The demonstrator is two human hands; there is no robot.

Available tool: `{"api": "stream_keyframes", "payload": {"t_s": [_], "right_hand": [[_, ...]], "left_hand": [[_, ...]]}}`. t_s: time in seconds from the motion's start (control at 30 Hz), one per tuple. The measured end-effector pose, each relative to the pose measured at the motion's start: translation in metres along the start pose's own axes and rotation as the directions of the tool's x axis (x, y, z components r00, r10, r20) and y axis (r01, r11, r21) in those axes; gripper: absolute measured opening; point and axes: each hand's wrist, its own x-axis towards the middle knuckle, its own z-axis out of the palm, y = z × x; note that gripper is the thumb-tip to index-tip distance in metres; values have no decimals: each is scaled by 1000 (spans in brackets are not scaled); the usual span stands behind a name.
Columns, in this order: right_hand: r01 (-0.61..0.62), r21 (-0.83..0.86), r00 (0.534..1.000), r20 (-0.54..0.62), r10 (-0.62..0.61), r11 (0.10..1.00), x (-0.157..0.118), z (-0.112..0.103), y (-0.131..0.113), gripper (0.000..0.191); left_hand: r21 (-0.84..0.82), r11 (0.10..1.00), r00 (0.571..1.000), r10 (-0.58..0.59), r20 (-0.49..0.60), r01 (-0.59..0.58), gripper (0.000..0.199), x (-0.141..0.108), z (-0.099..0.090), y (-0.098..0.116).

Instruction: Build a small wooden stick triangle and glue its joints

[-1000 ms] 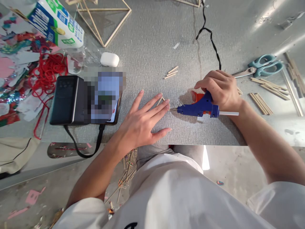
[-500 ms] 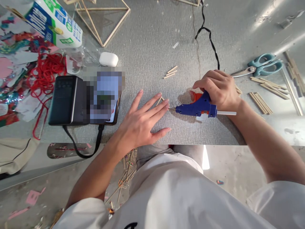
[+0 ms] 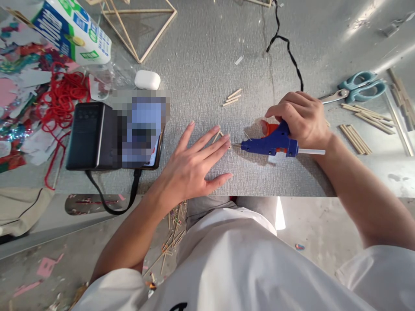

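My left hand (image 3: pixel 197 166) lies flat on the grey table with its fingers spread. Its middle fingertips rest on small wooden sticks (image 3: pixel 216 137) that meet at a corner and are mostly hidden below the fingers. In my right hand (image 3: pixel 301 121) is a blue glue gun (image 3: pixel 266 146) with an orange trigger and a white glue stick out of its back. The metal nozzle points left, a short gap away from my left fingertips. A few short stick pieces (image 3: pixel 232 97) lie behind the two hands.
Scissors (image 3: pixel 363 86) and stick bundles (image 3: pixel 355 139) lie at the right. A black cable (image 3: pixel 288 47) runs behind the glue gun. On the left are a power bank (image 3: pixel 87 136), phone (image 3: pixel 142 134), white case (image 3: pixel 147 80), red cord (image 3: pixel 63 95), carton (image 3: pixel 74 32) and stick frame (image 3: pixel 139 58).
My right hand and the glue gun have moved slightly right, so the nozzle has drawn back from my left fingertips. The cable has shifted right too. My left hand has stayed in place.
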Motion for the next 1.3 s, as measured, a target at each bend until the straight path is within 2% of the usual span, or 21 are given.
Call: {"api": "stream_keyframes", "payload": {"t_s": [0.23,0.43,0.63,0.8,1.07,1.2,1.3], "right_hand": [[-119,86,982,-135,130,989,-2,-2,5,14],[-64,72,998,-6,65,995,0,1,-1,9],[-42,41,999,35,41,998,-1,4,-2,7],[-8,80,997,72,2,997,1,1,-4,6],[-6,128,1000,26,3,992,5,-1,-6,10],[-64,140,995,-62,73,988,2,-1,0,19],[-90,145,993,-61,100,985,0,-1,1,25]], "left_hand": [[14,1000,1000,6,2,-6,66,-1,1,-1],[13,1000,1000,4,7,-4,66,0,0,0],[-10,1000,1000,-5,4,5,64,0,0,0],[-13,1000,1000,-6,4,6,65,0,0,0],[-16,1000,1000,-3,7,3,65,0,0,-1],[-17,1000,1000,-12,9,13,64,0,0,-1],[-20,1000,1000,-17,13,17,64,0,0,0]]}}
